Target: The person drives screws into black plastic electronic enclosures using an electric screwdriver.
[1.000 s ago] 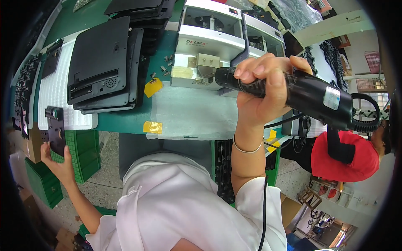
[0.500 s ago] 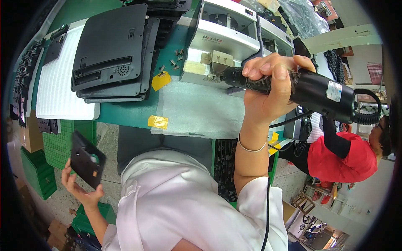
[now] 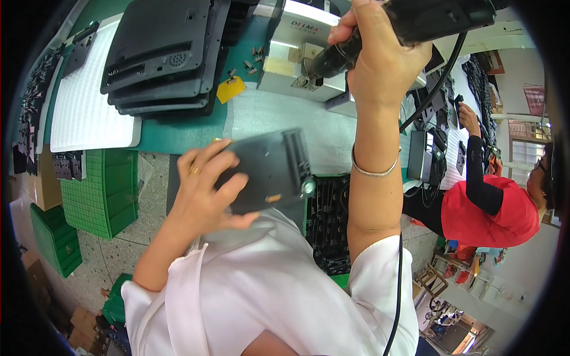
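Observation:
My left hand (image 3: 205, 184) holds a thin black plastic panel (image 3: 261, 169) by its left edge, in front of my body at the table's near edge. The panel is blurred; a round shiny spot and a slotted strip show on its right side. Up at the right, my right hand (image 3: 383, 59) is wrapped round a black corded electric screwdriver (image 3: 439, 21). Its nose points left and down, close to the metal front block of a white screw feeder (image 3: 303, 32). Whether the tip touches the block I cannot tell.
Black panels (image 3: 154, 50) lie stacked on the left, near a white foam sheet (image 3: 89, 124). Small metal parts (image 3: 253, 59) lie by yellow tape (image 3: 230, 89). A crate of black parts (image 3: 329, 222) and green crates (image 3: 98, 193) stand below. A co-worker in red (image 3: 487, 210) is at right.
My left hand has swung from the lower left to the middle, bringing the black panel over the table's near edge. My right hand has moved farther up with the screwdriver.

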### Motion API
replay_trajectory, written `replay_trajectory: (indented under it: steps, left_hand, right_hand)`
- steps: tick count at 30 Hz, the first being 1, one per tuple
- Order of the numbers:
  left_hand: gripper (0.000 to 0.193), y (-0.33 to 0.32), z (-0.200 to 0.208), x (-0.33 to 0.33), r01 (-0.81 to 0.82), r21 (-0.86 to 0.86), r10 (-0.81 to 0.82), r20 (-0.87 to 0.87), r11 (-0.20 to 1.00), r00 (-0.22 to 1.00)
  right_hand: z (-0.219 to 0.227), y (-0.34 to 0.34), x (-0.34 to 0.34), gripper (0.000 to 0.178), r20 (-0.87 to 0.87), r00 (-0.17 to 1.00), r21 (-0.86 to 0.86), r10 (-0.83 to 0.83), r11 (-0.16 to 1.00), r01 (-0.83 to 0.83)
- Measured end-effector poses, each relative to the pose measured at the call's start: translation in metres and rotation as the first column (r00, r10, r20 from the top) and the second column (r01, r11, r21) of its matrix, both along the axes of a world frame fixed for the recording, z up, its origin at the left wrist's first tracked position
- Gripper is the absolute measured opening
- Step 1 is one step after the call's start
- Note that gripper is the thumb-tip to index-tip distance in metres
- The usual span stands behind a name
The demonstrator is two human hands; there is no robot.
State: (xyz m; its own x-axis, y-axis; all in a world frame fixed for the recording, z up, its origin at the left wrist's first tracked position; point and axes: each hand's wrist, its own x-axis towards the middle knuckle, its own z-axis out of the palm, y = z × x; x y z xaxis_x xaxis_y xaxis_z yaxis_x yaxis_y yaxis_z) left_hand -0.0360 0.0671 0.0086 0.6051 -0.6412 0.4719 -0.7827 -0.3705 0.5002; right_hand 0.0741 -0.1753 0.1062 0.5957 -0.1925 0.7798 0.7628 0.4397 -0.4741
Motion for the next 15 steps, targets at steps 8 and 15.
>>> replay_trajectory:
  steps: [8, 15]
  left_hand:
    - [0.062, -0.026, -0.006, 0.035, 0.052, 0.143, -0.045, -0.048, 0.988, 0.998]
    - [0.058, -0.028, -0.012, 0.034, 0.031, 0.132, -0.029, -0.021, 0.991, 0.999]
  right_hand:
    - [0.001, -0.019, -0.067, 0.033, -0.300, 0.839, -0.260, -0.454, 0.885, 0.386]
    - [-0.020, -0.023, -0.120, 0.041, -0.379, 0.852, -0.149, -0.361, 0.932, 0.329]
